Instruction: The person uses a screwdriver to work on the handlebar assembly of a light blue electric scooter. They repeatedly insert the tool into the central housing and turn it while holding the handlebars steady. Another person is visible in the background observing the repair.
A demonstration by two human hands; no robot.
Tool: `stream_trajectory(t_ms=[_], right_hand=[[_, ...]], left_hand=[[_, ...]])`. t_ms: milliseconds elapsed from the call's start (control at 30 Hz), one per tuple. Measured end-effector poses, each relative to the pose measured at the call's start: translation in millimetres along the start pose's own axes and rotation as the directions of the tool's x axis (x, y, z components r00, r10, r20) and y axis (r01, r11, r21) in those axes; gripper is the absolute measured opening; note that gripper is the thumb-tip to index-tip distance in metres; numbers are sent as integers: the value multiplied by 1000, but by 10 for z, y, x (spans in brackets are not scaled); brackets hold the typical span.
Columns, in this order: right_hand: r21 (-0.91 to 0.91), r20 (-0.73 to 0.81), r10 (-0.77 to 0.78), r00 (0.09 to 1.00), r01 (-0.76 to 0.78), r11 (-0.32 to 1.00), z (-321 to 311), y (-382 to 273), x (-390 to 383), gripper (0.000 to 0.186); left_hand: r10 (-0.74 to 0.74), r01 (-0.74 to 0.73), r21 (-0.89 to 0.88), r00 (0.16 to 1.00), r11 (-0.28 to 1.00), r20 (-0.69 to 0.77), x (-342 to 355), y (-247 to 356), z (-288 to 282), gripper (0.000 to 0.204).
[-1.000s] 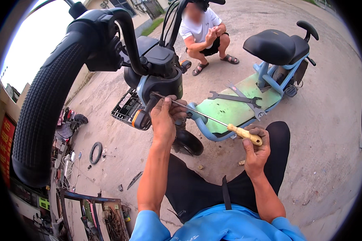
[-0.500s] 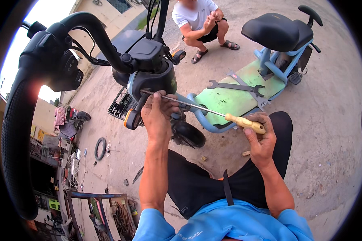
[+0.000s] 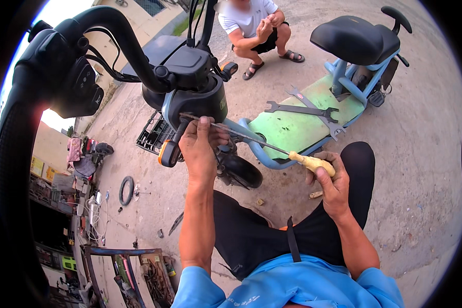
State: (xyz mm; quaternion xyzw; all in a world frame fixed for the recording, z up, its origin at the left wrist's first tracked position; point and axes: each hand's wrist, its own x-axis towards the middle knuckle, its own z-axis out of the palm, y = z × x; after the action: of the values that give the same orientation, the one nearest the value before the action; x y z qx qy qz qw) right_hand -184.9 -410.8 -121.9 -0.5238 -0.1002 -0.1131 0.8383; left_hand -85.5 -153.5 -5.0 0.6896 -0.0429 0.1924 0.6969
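My left hand [image 3: 203, 143] pinches the long metal shaft of a screwdriver [image 3: 314, 164] near its far end, against the black steering column [image 3: 195, 97] of a light blue electric scooter, just beside an orange-trimmed side part [image 3: 168, 151]. My right hand [image 3: 328, 187] is closed on the pale yellow handle, low and right of the green footboard [image 3: 282, 131]. On that board two open-ended wrenches [image 3: 292, 109] lie crossed. The black handlebar grip [image 3: 10, 154] fills the left side of the view.
A person in a white top [image 3: 251, 28] squats behind the scooter, hands raised together. Its seat [image 3: 344, 38] is at the upper right. At lower left lie a loose tyre [image 3: 126, 190], white cables and a metal-framed tool box [image 3: 123, 251]; a covered two-wheeler [image 3: 82, 159] stands beyond.
The view has shifted, bringing more handlebar into the upper left. Both my hands stay on the screwdriver; its handle has turned slightly in my right hand over the last half second.
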Motion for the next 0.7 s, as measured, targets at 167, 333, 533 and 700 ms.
stream_trajectory(t_ms=[167, 333, 533, 700], right_hand=[[-220, -83, -154, 985, 132, 966, 34, 0, -26, 31], [-406, 8, -194, 981, 181, 896, -56, -187, 40, 30], [-297, 45, -100, 994, 109, 949, -35, -393, 210, 35], [-531, 148, -431, 890, 439, 724, -148, -315, 219, 36]], left_hand=[[-30, 30, -55, 1000, 998, 6, -20, 11, 13, 30], [-15, 19, -104, 999, 994, 40, -19, -38, -7, 30], [-46, 36, 195, 998, 980, 47, -395, -466, -428, 28], [159, -108, 386, 982, 916, -104, -461, -786, -892, 25]])
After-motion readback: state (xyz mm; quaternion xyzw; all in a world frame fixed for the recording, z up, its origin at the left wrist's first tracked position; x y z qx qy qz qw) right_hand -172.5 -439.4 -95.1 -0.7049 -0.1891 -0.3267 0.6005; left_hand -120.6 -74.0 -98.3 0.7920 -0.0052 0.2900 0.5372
